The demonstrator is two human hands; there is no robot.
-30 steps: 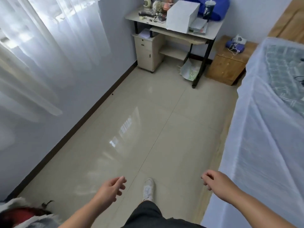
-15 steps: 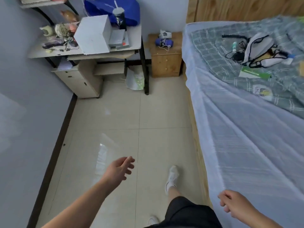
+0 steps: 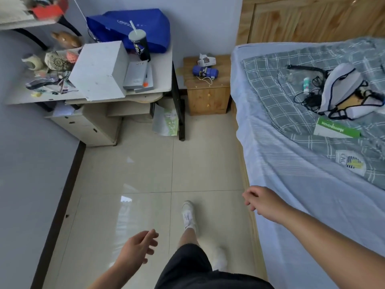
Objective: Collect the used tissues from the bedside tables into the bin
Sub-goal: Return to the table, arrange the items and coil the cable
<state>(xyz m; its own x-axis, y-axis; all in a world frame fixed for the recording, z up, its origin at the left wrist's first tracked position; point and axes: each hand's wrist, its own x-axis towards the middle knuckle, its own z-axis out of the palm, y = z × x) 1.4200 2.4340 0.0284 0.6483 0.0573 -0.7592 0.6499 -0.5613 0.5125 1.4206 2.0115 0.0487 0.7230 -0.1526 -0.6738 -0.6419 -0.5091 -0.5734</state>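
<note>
A wooden bedside table stands at the far wall between the desk and the bed. On its top lie a crumpled white tissue pack or tissue and a blue bundle with a white cord. A bin lined with a pale bag sits under the desk's right end. My left hand hangs low over the floor, fingers loosely apart, holding nothing. My right hand is beside the bed's edge, fingers curled, with nothing in it. Both hands are far from the bedside table.
A cluttered desk with a white box, a cup with a straw and a blue bag fills the far left. A drawer unit stands under it. The bed runs along the right, with cables and a pouch on it.
The view has swung right and closer to the desk and bedside table. My right hand has risen along the bed's edge; my left hand has dropped lower.
</note>
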